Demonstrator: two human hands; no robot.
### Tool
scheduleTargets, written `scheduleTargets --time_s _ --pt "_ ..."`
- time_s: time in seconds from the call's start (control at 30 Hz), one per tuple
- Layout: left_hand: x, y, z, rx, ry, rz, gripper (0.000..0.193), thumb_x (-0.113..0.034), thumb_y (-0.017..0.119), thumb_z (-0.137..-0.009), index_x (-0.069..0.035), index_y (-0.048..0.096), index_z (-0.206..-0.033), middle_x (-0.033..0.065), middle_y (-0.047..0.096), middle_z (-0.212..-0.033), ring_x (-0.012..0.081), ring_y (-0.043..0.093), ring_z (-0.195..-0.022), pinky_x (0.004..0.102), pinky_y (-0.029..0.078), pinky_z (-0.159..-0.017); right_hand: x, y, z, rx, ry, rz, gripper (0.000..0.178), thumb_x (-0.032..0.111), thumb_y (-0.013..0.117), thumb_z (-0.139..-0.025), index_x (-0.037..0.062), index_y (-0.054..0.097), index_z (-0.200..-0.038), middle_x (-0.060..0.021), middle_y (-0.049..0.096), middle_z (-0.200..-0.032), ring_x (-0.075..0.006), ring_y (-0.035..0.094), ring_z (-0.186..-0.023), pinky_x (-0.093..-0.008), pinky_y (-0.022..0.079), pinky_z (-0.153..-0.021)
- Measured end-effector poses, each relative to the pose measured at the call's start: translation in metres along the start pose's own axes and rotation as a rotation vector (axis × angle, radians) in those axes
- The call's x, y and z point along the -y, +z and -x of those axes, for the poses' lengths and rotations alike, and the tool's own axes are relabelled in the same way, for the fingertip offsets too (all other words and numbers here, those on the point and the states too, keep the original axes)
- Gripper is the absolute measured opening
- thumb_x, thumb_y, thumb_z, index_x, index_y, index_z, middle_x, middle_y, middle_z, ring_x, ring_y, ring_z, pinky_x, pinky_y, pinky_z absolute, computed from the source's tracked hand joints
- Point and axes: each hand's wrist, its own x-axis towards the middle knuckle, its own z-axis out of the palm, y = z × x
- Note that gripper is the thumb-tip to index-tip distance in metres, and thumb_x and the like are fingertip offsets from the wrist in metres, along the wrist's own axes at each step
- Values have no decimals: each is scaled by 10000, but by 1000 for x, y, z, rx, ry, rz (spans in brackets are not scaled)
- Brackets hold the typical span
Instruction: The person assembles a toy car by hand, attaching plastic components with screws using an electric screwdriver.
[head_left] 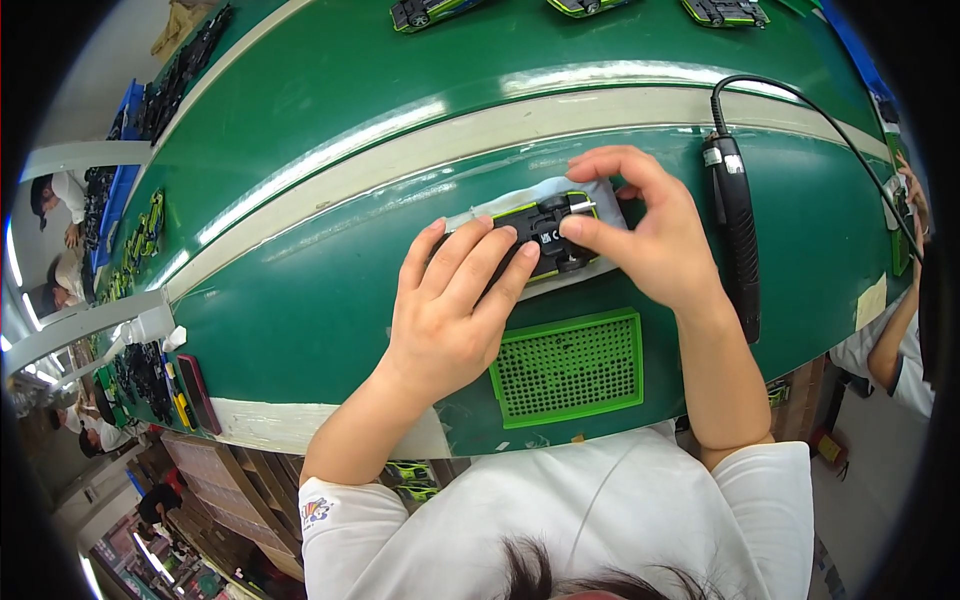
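Observation:
An upside-down toy car [548,236] with a black underside and lime-green edges lies on a pale grey padded holder [560,283]. My left hand [452,300] rests across its left part, fingers over the black base, holding it down. At the car's right end, my right hand [655,235] is spread. Its thumb touches or hovers just over the base near a small silvery piece [583,206], while the index finger arches over the holder's far edge. I see nothing gripped in the right hand; its other fingers are partly hidden.
Near me lies a green perforated tray [570,368]. A black corded power screwdriver [735,225] is at the right, its cable arching backward. Several toy cars [725,10] sit beyond a pale strip [450,135]. A dark red case [198,393] lies left; co-workers sit at both sides.

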Motion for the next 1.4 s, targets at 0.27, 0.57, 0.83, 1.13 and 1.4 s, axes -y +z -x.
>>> scheduleTargets --time_s 0.27,0.57,0.83,1.13,1.4 --pt "4 4 2 -12 40 -28 360 -89 606 -778 -82 686 -1129 42 602 -1315 257 576 -1119 471 410 -996 9 -5 3 155 -422 250 702 47 813 -616 96 569 -1272 -88 622 -1204 -306 533 -1212 -431 395 -1034" --pt "-2 1 0 26 -11 3 337 -76 615 -817 -86 694 -1144 41 637 -1269 265 570 -1148 455 353 -1066 5 -8 1 182 -409 214 707 46 820 -570 53 584 -1237 -111 622 -1233 -334 555 -1199 -445 420 -1024" --pt "-2 11 10 -89 -37 -58 370 -122 615 -791 -144 689 -1152 90 597 -1240 264 547 -1161 510 325 -1082 -1 -2 2 -15 -375 180 551 69 767 -715 30 588 -1234 -149 576 -1304 -333 475 -1304 -439 358 -1089" --pt "-11 -5 15 46 -92 -21 457 -155 718 -771 -82 650 -1217 87 578 -1323 300 514 -1206 544 257 -1114 5 -1 10 -168 -365 272 381 59 766 -741 48 646 -1102 -116 594 -1294 -325 484 -1303 -427 386 -1067" --pt "-31 -10 18 99 -175 -116 612 -313 754 -753 -22 584 -1264 119 533 -1398 323 476 -1244 542 237 -1112 22 4 40 42 -410 533 776 534 634 -868 40 409 -1423 -151 481 -1428 -362 310 -1425 -560 228 -1133"
